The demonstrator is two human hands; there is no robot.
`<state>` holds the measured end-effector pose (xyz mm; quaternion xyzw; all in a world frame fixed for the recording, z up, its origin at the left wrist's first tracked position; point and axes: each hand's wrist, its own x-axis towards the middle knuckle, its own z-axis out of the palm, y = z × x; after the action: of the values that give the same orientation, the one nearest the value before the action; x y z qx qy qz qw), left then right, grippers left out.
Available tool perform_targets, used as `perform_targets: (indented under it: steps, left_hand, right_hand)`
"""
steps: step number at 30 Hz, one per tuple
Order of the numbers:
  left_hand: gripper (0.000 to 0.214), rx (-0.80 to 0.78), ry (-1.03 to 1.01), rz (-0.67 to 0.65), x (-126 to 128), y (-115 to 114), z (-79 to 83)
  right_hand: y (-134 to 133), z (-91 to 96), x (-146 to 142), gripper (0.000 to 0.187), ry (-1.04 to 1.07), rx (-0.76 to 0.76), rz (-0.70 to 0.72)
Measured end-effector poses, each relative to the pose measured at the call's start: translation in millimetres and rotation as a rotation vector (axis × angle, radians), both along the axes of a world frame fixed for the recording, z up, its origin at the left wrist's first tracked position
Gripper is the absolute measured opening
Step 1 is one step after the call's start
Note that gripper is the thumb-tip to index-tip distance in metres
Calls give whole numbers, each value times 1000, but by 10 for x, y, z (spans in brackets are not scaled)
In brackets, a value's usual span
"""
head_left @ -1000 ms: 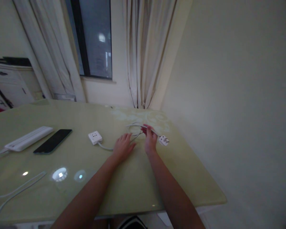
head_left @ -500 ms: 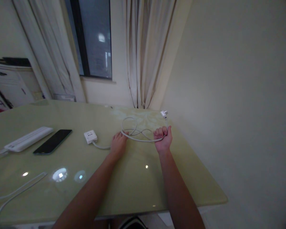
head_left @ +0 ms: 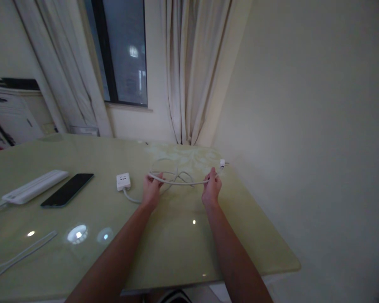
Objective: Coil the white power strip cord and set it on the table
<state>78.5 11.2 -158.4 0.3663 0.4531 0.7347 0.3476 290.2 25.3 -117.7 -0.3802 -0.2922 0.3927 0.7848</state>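
Note:
A white extension cord [head_left: 180, 182] lies looped on the pale green table [head_left: 177, 244]. Its square socket block [head_left: 123, 182] rests to the left, and its plug [head_left: 222, 163] sits near the table's right edge. My left hand [head_left: 151, 190] is closed on the cord at the left side of the loops. My right hand [head_left: 211, 188] is closed on the cord close to the plug end. A stretch of cord runs taut between the two hands, lifted slightly above the table.
A white power strip [head_left: 34, 185] and a dark phone [head_left: 68, 190] lie at the left. Another white cable [head_left: 15, 259] crosses the near left corner. Curtains [head_left: 189, 71] and a window [head_left: 123, 50] stand behind the table; a bare wall is at the right.
My right hand turned palm down and shifted slightly left; the plug dropped from the far edge to beside it. My left hand lifted and closed on the cord. The socket block slid slightly right.

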Motion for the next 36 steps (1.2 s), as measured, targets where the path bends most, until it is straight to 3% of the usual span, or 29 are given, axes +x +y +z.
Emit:
perform_targets:
  steps: [5,13,17,23,29,34,36]
  left_hand:
    - [50,-71,-132,50,-93,-20,49]
    - [25,-113,91,60,-268,-170,208]
    - [18,-186,116,123,-354,-81,134]
    - [30,-323,76,339,-547,169,31]
    - [41,-357,440,310,-604,112,49]
    - [32,-309,877,92,-517,-116,60]
    - [20,-298,998,17,-473,-194,77]
  right_hand:
    - [-49,48,-27,59,-5,31,18]
    - [63,85,398,54,175,26,-93]
    - [130,91,568,48,177,80,-139]
    - [183,121,621,37,50,218,-310]
    - [103,84,481,28,-369,272,-458]
    - [-51,73,407,26,-1229,253,-512]
    - [-95,86,381,27,-1421,195,-480]
